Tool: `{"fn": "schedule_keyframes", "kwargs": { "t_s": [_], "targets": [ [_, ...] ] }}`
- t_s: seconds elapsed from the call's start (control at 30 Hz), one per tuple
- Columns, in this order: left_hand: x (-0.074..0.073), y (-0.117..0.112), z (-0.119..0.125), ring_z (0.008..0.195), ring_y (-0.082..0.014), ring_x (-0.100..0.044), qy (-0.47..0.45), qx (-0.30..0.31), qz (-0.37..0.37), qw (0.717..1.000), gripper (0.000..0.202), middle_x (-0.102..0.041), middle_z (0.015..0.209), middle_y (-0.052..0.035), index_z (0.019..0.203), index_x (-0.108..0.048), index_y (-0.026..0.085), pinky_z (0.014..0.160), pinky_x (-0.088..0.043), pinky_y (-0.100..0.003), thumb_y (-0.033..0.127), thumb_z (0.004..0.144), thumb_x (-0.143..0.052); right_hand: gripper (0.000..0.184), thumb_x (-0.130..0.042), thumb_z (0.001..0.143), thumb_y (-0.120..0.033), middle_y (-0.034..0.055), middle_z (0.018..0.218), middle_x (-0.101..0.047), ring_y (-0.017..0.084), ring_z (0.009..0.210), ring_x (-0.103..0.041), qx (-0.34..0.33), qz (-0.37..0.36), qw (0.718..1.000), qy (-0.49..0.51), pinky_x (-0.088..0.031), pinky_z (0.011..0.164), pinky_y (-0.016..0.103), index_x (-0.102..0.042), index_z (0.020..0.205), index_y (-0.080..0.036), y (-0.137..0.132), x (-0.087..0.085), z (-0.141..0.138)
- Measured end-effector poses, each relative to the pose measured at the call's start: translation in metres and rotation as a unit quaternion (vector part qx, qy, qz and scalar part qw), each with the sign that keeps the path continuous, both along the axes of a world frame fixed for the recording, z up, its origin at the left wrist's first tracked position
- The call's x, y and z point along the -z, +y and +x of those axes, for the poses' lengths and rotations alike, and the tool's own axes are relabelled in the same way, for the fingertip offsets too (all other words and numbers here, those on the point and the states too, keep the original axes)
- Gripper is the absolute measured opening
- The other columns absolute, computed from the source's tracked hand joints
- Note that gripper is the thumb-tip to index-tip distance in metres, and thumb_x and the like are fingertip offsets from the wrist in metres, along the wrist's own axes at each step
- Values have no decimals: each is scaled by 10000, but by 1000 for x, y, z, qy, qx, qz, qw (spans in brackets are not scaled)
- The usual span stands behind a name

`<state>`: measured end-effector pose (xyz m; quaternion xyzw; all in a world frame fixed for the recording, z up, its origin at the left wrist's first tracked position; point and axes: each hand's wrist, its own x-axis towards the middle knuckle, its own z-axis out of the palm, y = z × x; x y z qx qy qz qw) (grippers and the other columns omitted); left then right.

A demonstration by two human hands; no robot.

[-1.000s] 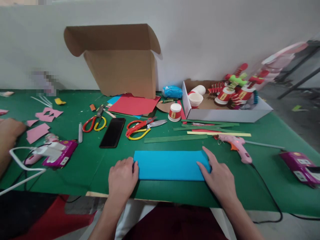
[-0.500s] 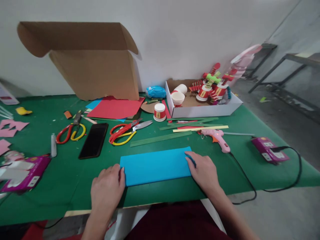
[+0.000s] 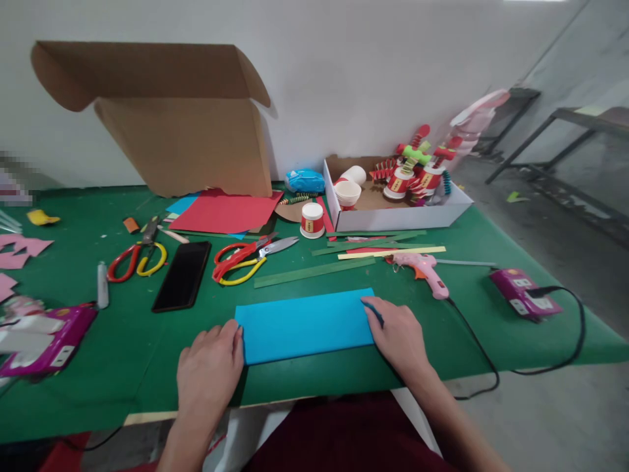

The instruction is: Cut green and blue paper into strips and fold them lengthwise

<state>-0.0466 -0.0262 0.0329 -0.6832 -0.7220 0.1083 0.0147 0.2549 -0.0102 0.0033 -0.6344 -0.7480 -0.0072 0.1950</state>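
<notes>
A flat, matte blue paper rectangle [image 3: 304, 325] lies on the green felt-like table cover [image 3: 147, 354], stretched between the two hands. The left hand [image 3: 210, 370] rests at its left short edge, fingers loosely together and curled onto the paper's corner. The right hand [image 3: 400, 334] pinches the right edge, lifting it slightly. Just beyond the right fingertips lies a pink plastic glue gun [image 3: 421, 270]; a long green paper strip [image 3: 314, 271] runs beyond the sheet.
</notes>
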Motion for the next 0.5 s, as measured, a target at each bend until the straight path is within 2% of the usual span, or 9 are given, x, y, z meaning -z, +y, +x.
{"fn": "schedule_keyframes", "kwargs": {
  "t_s": [0.5],
  "targets": [
    [0, -1, 0, 804, -247, -606, 9, 8, 27, 1000, 381, -679, 826, -81, 899, -632, 190, 629, -385, -337, 268, 975, -266, 310, -394, 972, -261, 68, 979, -744, 188, 771, -672, 13, -14, 1000, -6, -413, 695, 305, -677, 1085, -205, 1, -1, -2]
  ]
}}
